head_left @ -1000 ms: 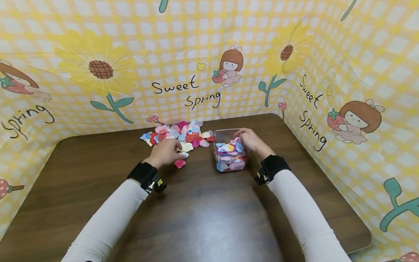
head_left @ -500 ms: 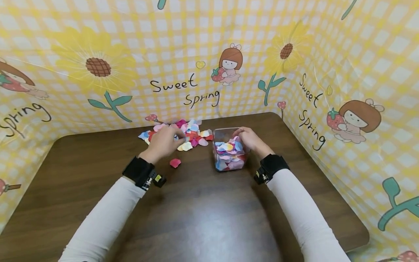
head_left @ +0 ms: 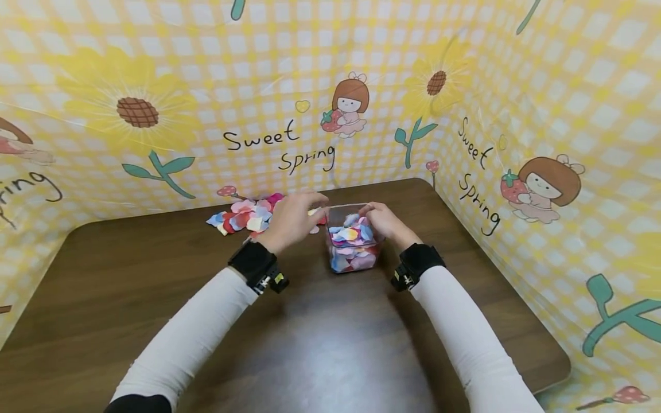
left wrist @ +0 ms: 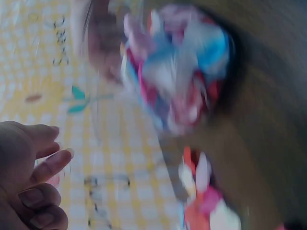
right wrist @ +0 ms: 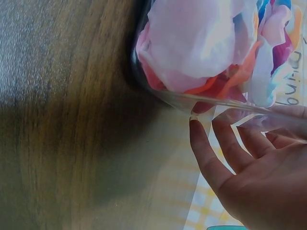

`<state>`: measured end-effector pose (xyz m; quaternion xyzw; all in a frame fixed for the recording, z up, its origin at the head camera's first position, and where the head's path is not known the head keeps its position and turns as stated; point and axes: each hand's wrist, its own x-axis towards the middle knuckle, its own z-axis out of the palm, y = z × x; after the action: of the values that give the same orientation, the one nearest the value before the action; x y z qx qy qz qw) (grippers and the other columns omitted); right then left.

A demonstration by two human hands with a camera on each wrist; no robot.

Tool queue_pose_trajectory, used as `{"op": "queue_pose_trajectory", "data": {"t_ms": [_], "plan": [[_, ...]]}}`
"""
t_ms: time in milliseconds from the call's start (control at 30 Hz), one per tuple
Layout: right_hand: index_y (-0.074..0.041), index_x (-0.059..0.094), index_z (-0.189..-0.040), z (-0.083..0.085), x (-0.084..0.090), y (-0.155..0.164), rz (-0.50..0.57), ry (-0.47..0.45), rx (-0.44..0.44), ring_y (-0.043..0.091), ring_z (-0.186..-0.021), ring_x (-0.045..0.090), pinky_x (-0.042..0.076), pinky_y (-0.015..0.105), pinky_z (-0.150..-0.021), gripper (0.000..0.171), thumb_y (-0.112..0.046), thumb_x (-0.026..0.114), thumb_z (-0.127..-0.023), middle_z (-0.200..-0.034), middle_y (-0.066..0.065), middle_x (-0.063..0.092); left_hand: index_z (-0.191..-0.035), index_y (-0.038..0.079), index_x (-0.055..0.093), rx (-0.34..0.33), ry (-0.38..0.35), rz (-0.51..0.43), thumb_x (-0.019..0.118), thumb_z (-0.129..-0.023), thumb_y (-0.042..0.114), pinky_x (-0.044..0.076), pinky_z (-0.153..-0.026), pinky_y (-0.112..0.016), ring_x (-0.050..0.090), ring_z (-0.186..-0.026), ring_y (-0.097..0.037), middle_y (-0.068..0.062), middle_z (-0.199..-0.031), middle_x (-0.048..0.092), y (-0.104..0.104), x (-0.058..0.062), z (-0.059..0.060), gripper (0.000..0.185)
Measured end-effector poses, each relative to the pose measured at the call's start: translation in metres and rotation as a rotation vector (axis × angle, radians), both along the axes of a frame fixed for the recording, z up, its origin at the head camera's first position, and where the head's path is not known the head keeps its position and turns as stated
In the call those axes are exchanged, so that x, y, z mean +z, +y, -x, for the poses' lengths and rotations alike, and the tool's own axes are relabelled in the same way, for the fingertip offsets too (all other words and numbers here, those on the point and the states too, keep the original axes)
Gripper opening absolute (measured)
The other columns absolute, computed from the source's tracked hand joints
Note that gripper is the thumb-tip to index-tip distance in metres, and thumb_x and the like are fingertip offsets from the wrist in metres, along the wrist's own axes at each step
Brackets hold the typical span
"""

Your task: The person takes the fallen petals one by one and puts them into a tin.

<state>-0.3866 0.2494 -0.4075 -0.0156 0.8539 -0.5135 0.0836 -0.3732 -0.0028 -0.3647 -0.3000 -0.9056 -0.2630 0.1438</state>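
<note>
Clear plastic box sits on brown table, toward back, about centre, stuffed with coloured paper petals. Right hand against box's right side near rim, fingers straight, tips touching clear wall, not gripping. Left hand hovers at box's left top edge, fingers loosely bent; can't tell if it's pinching petal, wrist view too blurry. Loose petal pile on table just left of box, behind left hand. Yellow checked backdrop wraps around table.
</note>
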Motion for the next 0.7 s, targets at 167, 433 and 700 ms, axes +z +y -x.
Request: {"op": "queue_pose_trajectory", "data": {"t_ms": [167, 433, 700], "plan": [[0.005, 0.058, -0.125, -0.001, 0.001, -0.001, -0.004, 0.008, -0.013, 0.028, -0.098, 0.053, 0.041, 0.031, -0.071, 0.039, -0.007, 0.035, -0.097, -0.113, 0.019, 0.055, -0.115, 0.012, 0.077, 0.068, -0.044, 0.019, 0.07, -0.098, 0.028, 0.047, -0.062, -0.04, 0.068, -0.093, -0.027, -0.008, -0.115, 0.074, -0.043, -0.003, 0.004, 0.024], [0.005, 0.058, -0.127, -0.001, -0.004, -0.003, -0.007, -0.003, 0.005, 0.023, -0.087, 0.049, 0.039, 0.03, -0.069, 0.039, -0.007, 0.035, -0.097, -0.096, 0.012, 0.052, -0.105, 0.006, 0.072, 0.201, -0.301, 0.281, 0.08, -0.088, 0.031, 0.051, -0.073, -0.049, 0.063, -0.094, -0.029, -0.011, -0.101, 0.07, -0.072, -0.056, 0.02, 0.031], [0.004, 0.059, -0.126, 0.001, -0.001, -0.001, -0.001, -0.004, -0.014, 0.032, -0.108, 0.052, 0.042, 0.034, -0.08, 0.039, -0.008, 0.038, -0.096, -0.123, 0.021, 0.056, -0.084, 0.007, 0.063, 0.213, -0.29, 0.323, 0.078, -0.091, 0.026, 0.04, -0.065, -0.042, 0.055, -0.081, -0.028, -0.009, -0.083, 0.058, -0.067, -0.071, 0.03, 0.025]]}}
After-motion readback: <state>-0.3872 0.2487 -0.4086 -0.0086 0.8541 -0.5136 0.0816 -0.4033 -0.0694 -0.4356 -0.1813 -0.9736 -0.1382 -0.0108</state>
